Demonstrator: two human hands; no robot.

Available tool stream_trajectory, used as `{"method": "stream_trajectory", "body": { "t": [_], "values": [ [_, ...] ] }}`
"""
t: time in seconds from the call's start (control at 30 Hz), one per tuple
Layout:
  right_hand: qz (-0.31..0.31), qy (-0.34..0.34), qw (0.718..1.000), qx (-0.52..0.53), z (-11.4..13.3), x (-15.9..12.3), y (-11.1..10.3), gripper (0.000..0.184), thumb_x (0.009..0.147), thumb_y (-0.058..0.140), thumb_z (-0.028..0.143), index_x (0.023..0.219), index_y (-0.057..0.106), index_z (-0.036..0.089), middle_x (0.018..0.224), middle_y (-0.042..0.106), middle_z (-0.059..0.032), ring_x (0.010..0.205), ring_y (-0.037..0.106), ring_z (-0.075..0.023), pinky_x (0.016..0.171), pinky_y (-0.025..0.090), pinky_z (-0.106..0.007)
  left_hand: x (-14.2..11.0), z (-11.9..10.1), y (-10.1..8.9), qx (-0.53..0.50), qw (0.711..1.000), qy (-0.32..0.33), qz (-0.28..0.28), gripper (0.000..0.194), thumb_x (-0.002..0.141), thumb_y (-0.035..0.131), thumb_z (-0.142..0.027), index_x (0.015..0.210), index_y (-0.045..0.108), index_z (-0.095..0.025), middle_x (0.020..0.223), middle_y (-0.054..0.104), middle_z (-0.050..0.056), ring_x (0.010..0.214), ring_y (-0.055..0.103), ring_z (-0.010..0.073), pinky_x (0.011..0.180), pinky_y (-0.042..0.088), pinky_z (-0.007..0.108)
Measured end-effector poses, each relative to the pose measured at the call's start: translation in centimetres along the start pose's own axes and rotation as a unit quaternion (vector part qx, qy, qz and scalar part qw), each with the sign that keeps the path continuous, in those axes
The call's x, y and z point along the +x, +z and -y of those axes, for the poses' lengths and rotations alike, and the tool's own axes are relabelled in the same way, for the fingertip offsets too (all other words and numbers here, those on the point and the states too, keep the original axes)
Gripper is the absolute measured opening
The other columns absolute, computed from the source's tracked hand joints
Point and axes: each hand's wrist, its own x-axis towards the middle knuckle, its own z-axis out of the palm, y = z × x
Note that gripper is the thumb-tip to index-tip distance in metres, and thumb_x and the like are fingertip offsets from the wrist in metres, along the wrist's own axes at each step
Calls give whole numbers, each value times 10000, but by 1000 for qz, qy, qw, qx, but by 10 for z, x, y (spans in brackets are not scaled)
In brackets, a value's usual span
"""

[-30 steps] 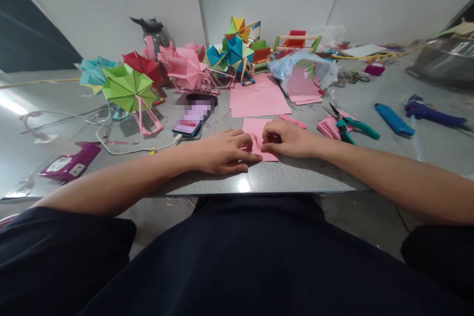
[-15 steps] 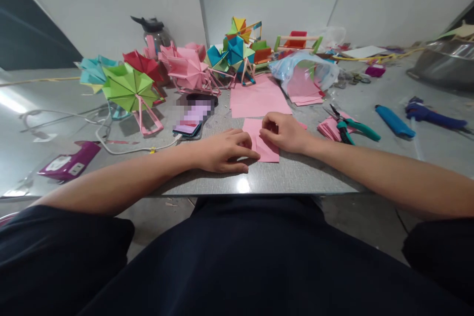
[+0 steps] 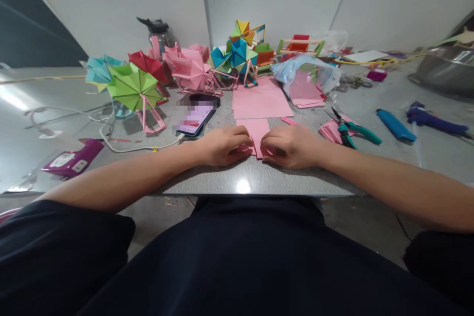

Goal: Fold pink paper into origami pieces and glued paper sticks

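A small pink paper sheet [image 3: 257, 131] lies on the grey table [image 3: 281, 177] near its front edge. My left hand [image 3: 222, 145] rests on the sheet's left side with curled fingers pinching the paper. My right hand [image 3: 291, 145] does the same on the right side, fingertips pressed down on the sheet's near edge. The two hands almost touch at the middle. A larger pink sheet [image 3: 261, 101] lies just beyond.
Folded paper pinwheels stand at the back: green [image 3: 131, 86], pink [image 3: 190, 71], blue and yellow [image 3: 237, 52]. A phone [image 3: 195, 119] lies left of the paper. Teal pliers [image 3: 351, 126], a blue lighter [image 3: 394, 125], a plastic bag [image 3: 305, 71] and a metal bowl [image 3: 442, 66] are at right.
Both hands have drawn together at the near edge of the pink sheet. The right hand came back from the sheet's far part; the left hand's fingers curled in.
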Motion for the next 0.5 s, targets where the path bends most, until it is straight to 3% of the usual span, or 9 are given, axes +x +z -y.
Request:
{"method": "stream_trajectory", "body": {
  "t": [0.17,0.3,0.4,0.5],
  "values": [
    [-19,-30,999,-4,-4,1,5,275,1038,612,421,943,733,194,934,762,-110,857,676,-244,757,488,-380,1,3,-8,159,982,66,81,293,1085,484,-272,1020,757,-186,917,775,92,794,692,209,735,548,354],
    [-27,-26,999,39,-4,1,4,235,1021,636,397,937,735,202,919,752,-100,839,673,-234,750,497,-371,0,-1,-12,217,968,55,117,306,1048,453,-171,1033,758,-186,864,766,85,691,662,189,646,533,323],
    [-24,-30,997,70,-3,0,3,218,1025,624,375,936,732,207,888,732,-83,815,660,-222,750,498,-365,-2,-1,-6,180,980,16,79,285,1060,458,-204,1042,741,-177,952,778,96,733,696,186,646,544,304],
    [-22,-36,996,81,-1,-1,5,187,1027,625,347,963,733,208,911,736,-84,823,660,-218,755,511,-366,-1,-2,2,60,997,-37,-34,205,1050,528,-248,1028,712,-161,1051,783,114,891,749,204,768,600,315]
  ]
}}
